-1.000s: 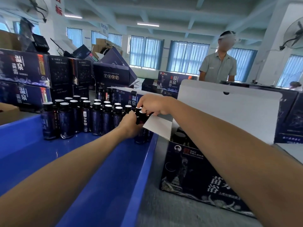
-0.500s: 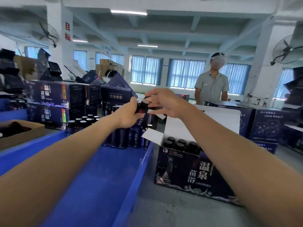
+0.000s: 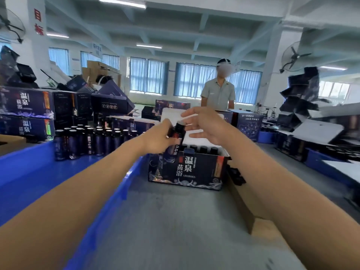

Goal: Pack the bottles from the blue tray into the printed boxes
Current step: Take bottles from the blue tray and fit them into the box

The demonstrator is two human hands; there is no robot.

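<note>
Dark blue bottle (image 3: 178,131), near upright, cap leaning slightly right; left hand (image 3: 158,140) grip curled round its body, directly above the left end of the printed box (image 3: 187,170). Beside the cap, the right hand (image 3: 204,126), fingers spread, holds nothing. Remaining stock: blue tray (image 3: 29,172), left.

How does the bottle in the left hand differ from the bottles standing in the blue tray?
The held bottle is raised and slightly tilted, in the grip of the left hand by the open box; the tray bottles stand upright in the blue tray. The held bottle is single; the tray bottles are bunched in rows, untouched. Both have dark bodies and black caps.
</note>
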